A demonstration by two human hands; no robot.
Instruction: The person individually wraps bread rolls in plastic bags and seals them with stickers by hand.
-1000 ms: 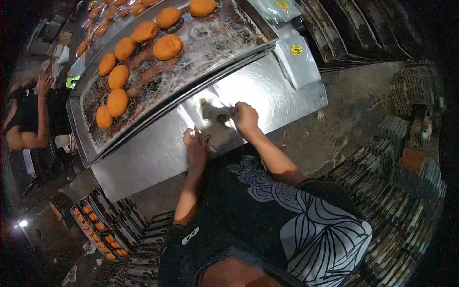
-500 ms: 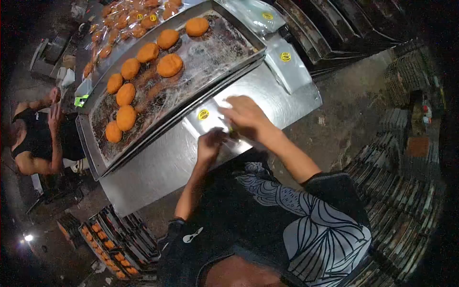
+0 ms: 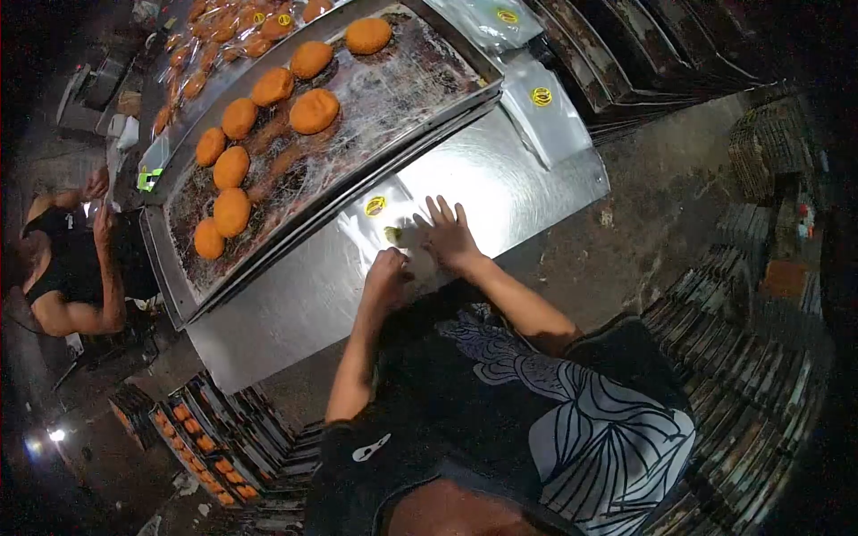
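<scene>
A clear plastic bag (image 3: 357, 234) with a round yellow label (image 3: 374, 206) lies on the shiny metal table (image 3: 277, 335). My left hand (image 3: 387, 279) is closed at the bag's near edge, its fingers curled inward; I cannot tell what is pinched in them. Just above those fingers shows a small yellow-green spot (image 3: 393, 234). My right hand (image 3: 452, 239) is open beside the bag, fingers spread low over the bright tabletop. Beyond both hands, a worn baking tray (image 3: 393, 98) holds several round orange-brown buns (image 3: 314, 111).
A stack of clear bags (image 3: 559, 125) with a yellow label lies at the table's right end. Bagged buns (image 3: 223, 36) sit behind the tray. At the left, another person (image 3: 76, 259) has both hands raised. Racks of trays (image 3: 210, 438) stand lower left, and piled trays (image 3: 742, 357) at right.
My right hand has come down from over the bag and spread its fingers. My left hand has shifted slightly and stays curled. The labelled bag lies in about the same place.
</scene>
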